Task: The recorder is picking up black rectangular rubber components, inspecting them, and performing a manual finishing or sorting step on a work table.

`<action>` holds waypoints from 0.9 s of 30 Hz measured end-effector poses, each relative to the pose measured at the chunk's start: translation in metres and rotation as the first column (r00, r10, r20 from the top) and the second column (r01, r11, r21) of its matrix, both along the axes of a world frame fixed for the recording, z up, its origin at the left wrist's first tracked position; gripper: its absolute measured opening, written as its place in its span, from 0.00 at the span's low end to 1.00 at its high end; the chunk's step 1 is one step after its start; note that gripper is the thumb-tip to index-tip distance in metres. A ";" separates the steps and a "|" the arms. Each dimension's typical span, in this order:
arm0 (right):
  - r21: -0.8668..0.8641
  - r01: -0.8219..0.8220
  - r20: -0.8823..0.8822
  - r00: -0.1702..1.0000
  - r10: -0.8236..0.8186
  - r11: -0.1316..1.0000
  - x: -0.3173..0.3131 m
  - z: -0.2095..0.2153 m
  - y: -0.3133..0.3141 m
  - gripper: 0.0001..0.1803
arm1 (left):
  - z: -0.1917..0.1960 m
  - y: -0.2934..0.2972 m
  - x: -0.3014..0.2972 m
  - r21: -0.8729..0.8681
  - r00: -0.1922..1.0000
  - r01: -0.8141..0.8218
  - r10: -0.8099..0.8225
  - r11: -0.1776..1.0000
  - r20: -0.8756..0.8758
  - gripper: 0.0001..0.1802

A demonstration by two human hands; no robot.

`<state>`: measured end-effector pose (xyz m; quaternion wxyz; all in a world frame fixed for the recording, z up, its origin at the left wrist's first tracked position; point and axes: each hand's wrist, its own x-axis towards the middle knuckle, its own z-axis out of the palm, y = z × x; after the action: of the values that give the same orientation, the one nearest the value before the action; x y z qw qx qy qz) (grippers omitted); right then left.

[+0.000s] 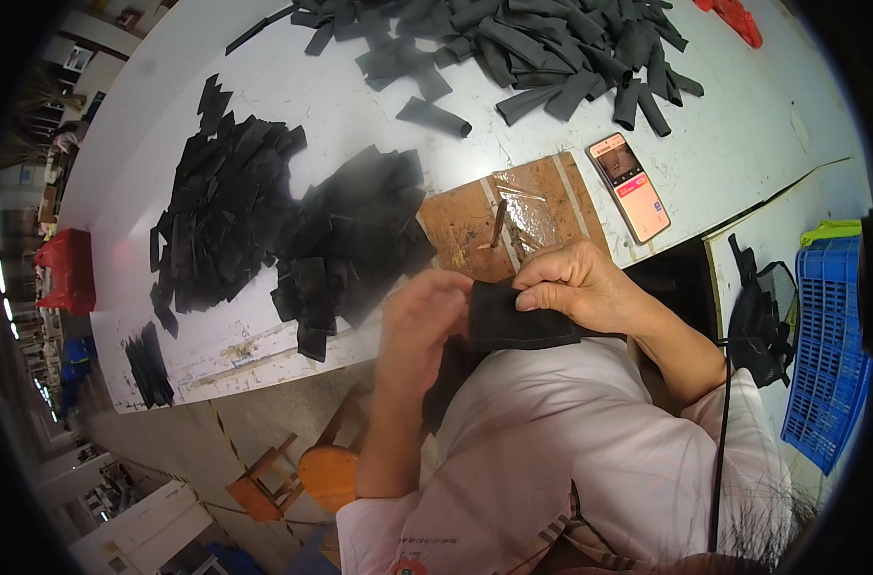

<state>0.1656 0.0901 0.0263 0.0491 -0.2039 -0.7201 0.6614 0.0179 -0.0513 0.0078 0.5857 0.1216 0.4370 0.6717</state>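
Note:
In front of my white shirt, a flat black fabric piece (518, 323) with a stitched line along its lower edge is stretched between my hands. My right hand (572, 280) pinches its upper edge between thumb and bent fingers. At the left end of the fabric is my left hand (425, 311), a little blurred, its fingers closed at the edge; the fingertips are partly hidden. Just beyond my hands, a brown wooden board (460, 225) lies on the table, with clear tape and a slim brown stick-like tool (500, 224) on it.
Flat black fabric pieces (230, 206) and a nearer black stack (360, 235) lie left. Rolled black fabric tubes (551, 48) are heaped at the far side of the white table (331, 105). A lit phone (630, 189) lies right of the board; a blue crate (825, 335) stands far right.

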 end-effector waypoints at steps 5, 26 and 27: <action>0.060 -0.050 -0.027 0.998 0.051 0.997 0.000 -0.004 0.004 0.07 | 0.004 0.006 -0.009 -0.102 0.975 0.138 -0.154 0.985 -0.163 0.08; 0.235 -0.174 -0.054 0.980 0.191 0.956 -0.004 -0.012 0.007 0.07 | -0.001 0.004 0.000 -0.187 0.907 0.214 -0.266 0.959 -0.325 0.04; 0.280 -0.237 -0.041 0.965 0.258 0.930 -0.006 -0.010 0.007 0.08 | -0.002 0.003 0.000 -0.222 0.901 0.176 -0.248 0.959 -0.355 0.04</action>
<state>0.1592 0.0974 0.0165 0.0208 -0.0771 -0.8218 0.5641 0.0182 -0.0479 0.0055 0.5687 0.2411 0.5864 0.5239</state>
